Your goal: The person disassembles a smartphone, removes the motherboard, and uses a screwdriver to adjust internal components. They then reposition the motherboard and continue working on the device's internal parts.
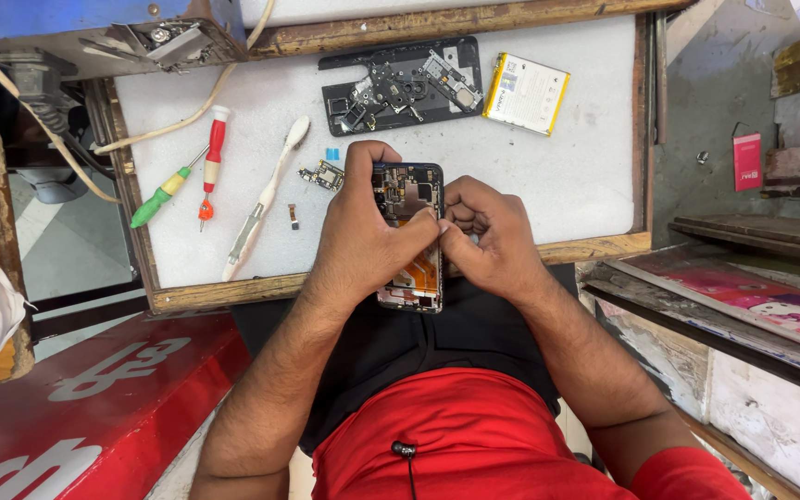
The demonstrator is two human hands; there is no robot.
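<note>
White wood-framed work tray (548,176), screwdrivers (182,176), toothbrush (266,199), phone back cover (400,83), battery (525,93)

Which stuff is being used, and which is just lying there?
In use: opened black phone with bare circuit boards, held by left hand and right hand.

Lying about: black phone back panel, yellow-edged white battery, red-and-green screwdrivers, white toothbrush.

There is one camera, and it sits on the person's head. It looks almost straight down, close to the hands (423,236) and lap. The white worktop (585,176) lies at the top, and the floor shows at both sides.
</note>
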